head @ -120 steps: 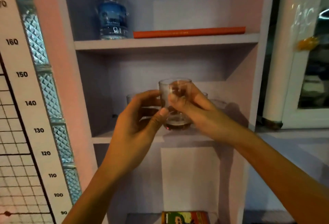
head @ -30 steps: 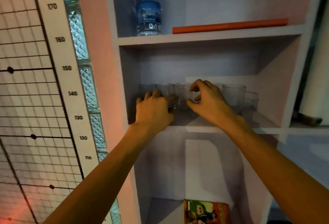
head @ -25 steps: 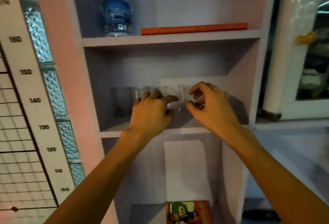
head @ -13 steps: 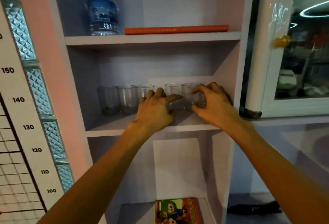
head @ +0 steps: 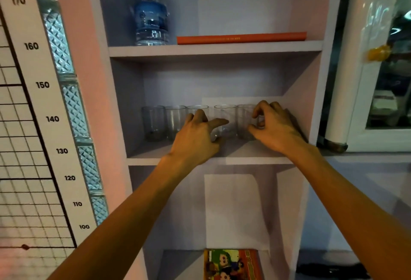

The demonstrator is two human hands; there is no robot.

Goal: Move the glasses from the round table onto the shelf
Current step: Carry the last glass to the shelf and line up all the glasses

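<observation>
Glasses, five clear smooth cylinders (head: 225,120), stand in a row along the back of the pale shelf (head: 178,160). I see my left hand (head: 196,138) with fingers spread, touching the middle ones; my right hand (head: 272,125) curls loosely around the rightmost.

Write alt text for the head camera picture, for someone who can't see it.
Two bare hands, left hand and right hand, reach among five clear glasses standing in a row on the middle shelf. Above sit a water bottle and an orange book.
</observation>
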